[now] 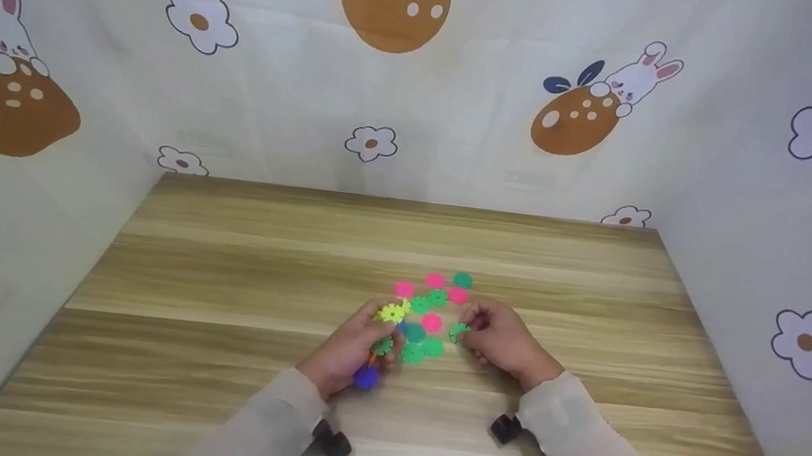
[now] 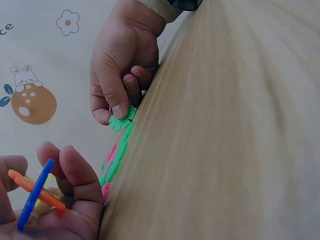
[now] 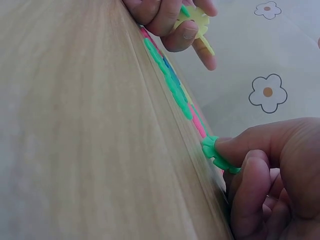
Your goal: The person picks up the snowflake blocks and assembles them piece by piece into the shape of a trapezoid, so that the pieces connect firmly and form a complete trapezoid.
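Here's the right hand [image 1: 505, 343], thumb and fingers pinching one green disc [image 1: 459, 332] by its rim, just above the table [image 1: 220, 276]. Over to the left hand [image 1: 352, 343], well apart from it, and those fingers curl round a joined bunch: a yellow disc [image 1: 392, 313] up by the thumb, a blue disc [image 1: 365, 377] down toward the wrist, an orange disc [image 2: 50, 198] slotted across the blue. Between the hands and beyond them lie loose pink discs [image 1: 431, 323] and loose green discs [image 1: 412, 352]. These look like light, thin plastic, stiff with slight give, probably slick on the faces; best pinched at one edge, leaving the opposite notches free.
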Action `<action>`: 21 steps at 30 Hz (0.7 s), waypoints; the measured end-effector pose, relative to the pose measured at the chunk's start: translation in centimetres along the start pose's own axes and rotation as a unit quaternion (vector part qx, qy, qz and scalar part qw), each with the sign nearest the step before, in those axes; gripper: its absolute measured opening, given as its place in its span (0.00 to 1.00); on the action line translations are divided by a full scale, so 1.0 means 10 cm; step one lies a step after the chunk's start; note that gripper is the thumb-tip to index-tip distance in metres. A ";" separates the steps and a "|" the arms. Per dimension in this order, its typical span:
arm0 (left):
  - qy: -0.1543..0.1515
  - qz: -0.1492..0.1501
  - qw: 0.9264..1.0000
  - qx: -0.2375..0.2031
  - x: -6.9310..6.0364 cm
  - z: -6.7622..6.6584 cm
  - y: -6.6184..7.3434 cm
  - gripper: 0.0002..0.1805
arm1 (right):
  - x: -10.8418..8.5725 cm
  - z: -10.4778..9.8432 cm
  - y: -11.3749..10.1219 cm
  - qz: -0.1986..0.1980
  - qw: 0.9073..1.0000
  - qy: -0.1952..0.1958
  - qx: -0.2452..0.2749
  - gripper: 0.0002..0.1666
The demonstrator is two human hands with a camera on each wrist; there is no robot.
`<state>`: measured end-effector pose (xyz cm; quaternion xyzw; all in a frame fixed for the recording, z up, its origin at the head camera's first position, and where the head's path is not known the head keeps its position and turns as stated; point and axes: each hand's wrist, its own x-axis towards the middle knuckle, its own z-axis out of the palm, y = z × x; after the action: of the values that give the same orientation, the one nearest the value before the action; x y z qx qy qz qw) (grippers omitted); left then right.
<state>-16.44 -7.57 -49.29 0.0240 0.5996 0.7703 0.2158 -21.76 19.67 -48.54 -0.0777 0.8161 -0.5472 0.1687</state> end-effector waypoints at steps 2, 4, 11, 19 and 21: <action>-0.002 -0.003 1.000 0.005 0.01 0.00 0.01 0.24 | 0.00 -0.01 0.00 -0.004 1.000 0.001 0.000 0.10; -0.002 -0.006 1.000 0.009 0.01 0.01 0.02 0.24 | -0.01 -0.01 0.00 -0.006 1.000 0.000 0.000 0.10; 0.000 -0.008 1.000 0.018 0.00 0.00 0.05 0.24 | -0.02 0.00 -0.03 -0.007 1.000 0.002 0.001 0.11; -0.007 -0.007 1.000 0.009 0.00 -0.01 0.03 0.27 | -0.02 0.00 -0.03 0.000 1.000 0.003 -0.008 0.11; -0.007 -0.006 1.000 0.007 0.00 -0.01 0.02 0.28 | -0.02 0.00 -0.02 0.001 1.000 -0.001 -0.007 0.12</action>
<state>-16.56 -7.68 -49.17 0.0273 0.6039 0.7644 0.2241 -21.60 19.64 -48.27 -0.0788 0.8201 -0.5409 0.1692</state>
